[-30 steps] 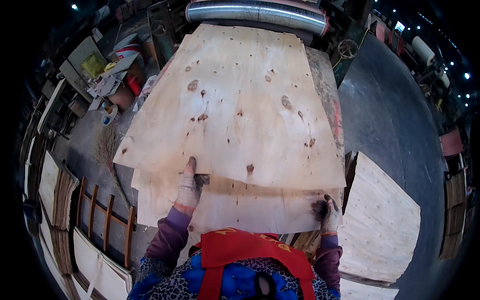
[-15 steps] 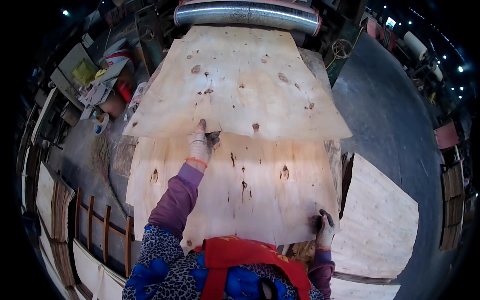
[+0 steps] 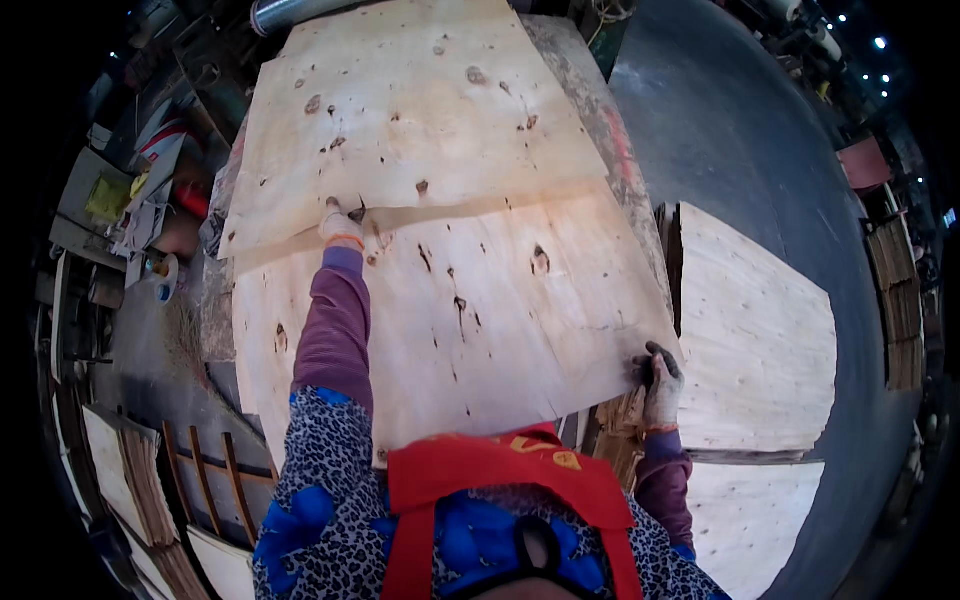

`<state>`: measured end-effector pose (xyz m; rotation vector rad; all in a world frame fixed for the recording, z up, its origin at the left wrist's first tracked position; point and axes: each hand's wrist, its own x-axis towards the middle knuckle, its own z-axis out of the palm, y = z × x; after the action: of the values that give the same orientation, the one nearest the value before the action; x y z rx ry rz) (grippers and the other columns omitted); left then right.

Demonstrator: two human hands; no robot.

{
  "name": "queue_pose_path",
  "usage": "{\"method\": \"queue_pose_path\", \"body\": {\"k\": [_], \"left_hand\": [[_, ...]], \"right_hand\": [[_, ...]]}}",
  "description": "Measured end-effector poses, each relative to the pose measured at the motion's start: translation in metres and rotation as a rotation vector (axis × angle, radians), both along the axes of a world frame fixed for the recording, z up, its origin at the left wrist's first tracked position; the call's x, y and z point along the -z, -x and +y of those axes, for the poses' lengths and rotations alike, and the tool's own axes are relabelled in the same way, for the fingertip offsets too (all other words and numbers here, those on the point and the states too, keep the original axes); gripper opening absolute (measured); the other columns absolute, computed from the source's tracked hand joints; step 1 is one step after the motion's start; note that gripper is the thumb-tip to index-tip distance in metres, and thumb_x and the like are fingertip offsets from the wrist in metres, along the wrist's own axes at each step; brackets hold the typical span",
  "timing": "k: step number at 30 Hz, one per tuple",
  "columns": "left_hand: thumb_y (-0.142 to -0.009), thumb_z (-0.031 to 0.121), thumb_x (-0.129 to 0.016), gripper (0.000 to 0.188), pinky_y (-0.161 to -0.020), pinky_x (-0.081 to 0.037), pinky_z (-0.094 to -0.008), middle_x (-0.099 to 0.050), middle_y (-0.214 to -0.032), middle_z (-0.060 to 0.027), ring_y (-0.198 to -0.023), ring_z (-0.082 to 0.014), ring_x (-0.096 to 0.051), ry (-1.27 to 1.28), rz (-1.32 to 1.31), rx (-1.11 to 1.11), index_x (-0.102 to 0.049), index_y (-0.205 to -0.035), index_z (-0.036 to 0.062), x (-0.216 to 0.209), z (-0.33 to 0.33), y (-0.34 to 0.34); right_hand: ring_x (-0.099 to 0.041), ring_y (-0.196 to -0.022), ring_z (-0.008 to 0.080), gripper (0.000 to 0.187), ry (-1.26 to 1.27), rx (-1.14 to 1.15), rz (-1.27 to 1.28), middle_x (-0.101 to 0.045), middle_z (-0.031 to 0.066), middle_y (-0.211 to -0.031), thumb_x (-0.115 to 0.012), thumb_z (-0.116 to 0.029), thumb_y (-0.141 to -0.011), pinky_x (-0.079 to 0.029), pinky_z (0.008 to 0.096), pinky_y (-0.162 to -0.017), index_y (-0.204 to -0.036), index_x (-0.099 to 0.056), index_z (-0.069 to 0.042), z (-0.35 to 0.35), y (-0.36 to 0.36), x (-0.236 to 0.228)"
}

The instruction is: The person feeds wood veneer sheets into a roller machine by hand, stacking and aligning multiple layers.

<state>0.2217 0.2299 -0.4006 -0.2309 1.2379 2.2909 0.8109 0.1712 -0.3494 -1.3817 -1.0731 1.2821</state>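
Observation:
Two pale, knotty wood veneer sheets overlap before me. The upper veneer sheet [image 3: 400, 120] covers the far part, its near edge lying across the lower veneer sheet [image 3: 510, 300]. My left hand [image 3: 342, 228], in a pale glove with dark fingertips, is closed on the upper sheet's near edge, left of the middle. Part of its grip is hidden. Over at the lower sheet's near right corner, my right hand [image 3: 662, 390], gloved the same way, has its fingers curled around the edge.
A metal roller [image 3: 300, 10] stands at the far end. Stacked veneer [image 3: 755, 330] lies at my right, beside the worn table edge [image 3: 600, 110]. Wooden rails [image 3: 210, 480] and more veneer stacks [image 3: 130, 470] stand at the lower left. Clutter fills the far left.
The view has turned, shifting the scene leftward and upward. The upper sheet's near edge has come down closer onto the lower sheet. Both hands keep their hold.

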Motion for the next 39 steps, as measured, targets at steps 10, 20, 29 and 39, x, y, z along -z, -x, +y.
{"method": "queue_pose_path", "body": {"k": [10,20,29,39], "left_hand": [[-0.085,0.029,-0.057,0.032,-0.057,-0.051,-0.0363,-0.06,-0.097,-0.0061,-0.076,-0.0197,-0.059,0.033,0.015,-0.01,-0.053,-0.109,0.0081,0.011,-0.067,-0.092],[-0.081,0.029,-0.062,0.032,-0.054,-0.047,-0.0376,-0.058,-0.088,-0.007,-0.069,-0.0214,-0.056,0.34,-0.407,-0.117,-0.054,-0.104,0.0074,-0.032,0.024,-0.047],[-0.086,0.045,-0.051,0.053,-0.065,-0.053,-0.0404,-0.058,-0.095,-0.0164,-0.077,-0.0297,-0.061,0.008,-0.03,0.329,-0.046,-0.11,-0.0021,-0.053,0.091,0.078],[-0.089,0.029,-0.052,0.039,-0.074,-0.049,-0.0322,-0.059,-0.101,-0.0148,-0.084,-0.0215,-0.06,0.129,0.252,0.529,-0.049,-0.113,-0.0004,-0.053,-0.119,-0.047]], "right_hand": [[-0.06,-0.079,0.0227,0.049,0.239,-0.24,0.31,-0.058,0.0183,-0.106,-0.048,-0.038,-0.089,-0.05,0.0341,-0.068,-0.119,-0.046,0.0,0.037,0.07,-0.009],[-0.057,-0.087,0.026,0.052,0.124,-0.124,0.558,-0.052,0.0149,-0.112,-0.049,-0.038,-0.088,-0.051,0.0411,-0.07,-0.125,-0.037,-0.004,0.26,0.292,0.081],[-0.06,-0.079,0.0271,0.038,0.177,-0.287,0.226,-0.058,0.0148,-0.101,-0.045,-0.032,-0.09,-0.052,0.046,-0.065,-0.111,-0.048,-0.002,0.36,0.378,-0.017],[-0.063,-0.072,0.0161,0.026,-0.082,-0.269,0.063,-0.065,0.0107,-0.089,-0.048,-0.018,-0.09,-0.049,0.0252,-0.063,-0.107,-0.057,-0.001,0.228,0.136,-0.002]]}}
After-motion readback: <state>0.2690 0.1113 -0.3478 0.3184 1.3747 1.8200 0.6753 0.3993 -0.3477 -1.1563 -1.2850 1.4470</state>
